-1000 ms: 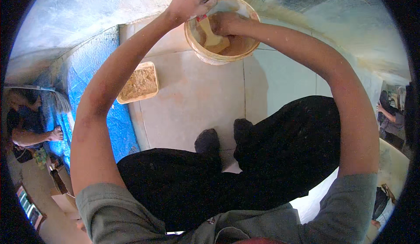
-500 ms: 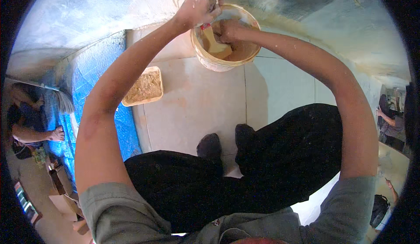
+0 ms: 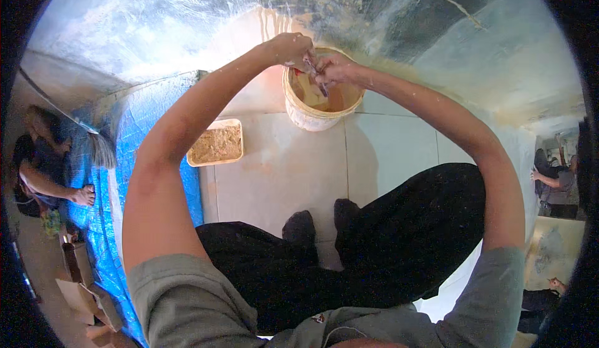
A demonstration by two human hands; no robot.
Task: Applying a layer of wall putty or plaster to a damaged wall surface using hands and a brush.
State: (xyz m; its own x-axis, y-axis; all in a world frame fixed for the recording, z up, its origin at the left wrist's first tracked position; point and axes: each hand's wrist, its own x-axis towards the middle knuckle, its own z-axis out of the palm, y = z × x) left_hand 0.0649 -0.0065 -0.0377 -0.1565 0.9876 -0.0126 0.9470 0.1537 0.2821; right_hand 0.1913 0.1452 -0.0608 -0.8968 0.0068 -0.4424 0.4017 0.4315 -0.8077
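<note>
Over the bucket (image 3: 312, 121), my left hand (image 3: 292, 49) is closed round the upper end of a thin tool with a dark tip (image 3: 323, 89); its exact kind does not show. My right hand (image 3: 337, 70) pinches the same tool from the other side, fingers close to the left ones. The tip points down into the bucket. That bucket is round, off-white and smeared with tan, and it stands against the wall. A cream-coloured flat-bladed tool (image 3: 313, 100) leans inside it, its reddish upper end partly behind my hands. Tan liquid coats the inside.
A rectangular tub (image 3: 216, 156) of crumbly tan material sits beside a blue tarp (image 3: 146, 120). The painted wall (image 3: 374, 4) curves round ahead, with tan drips. A broom-like brush (image 3: 102, 151), cardboard boxes (image 3: 84, 301) and another person's foot (image 3: 83, 195) are at left; another person (image 3: 554, 179) is at right.
My right hand has come up out of the bucket to meet the left hand above it. The thin tool now shows between them. The whole view has shifted, so the bucket appears lower.
</note>
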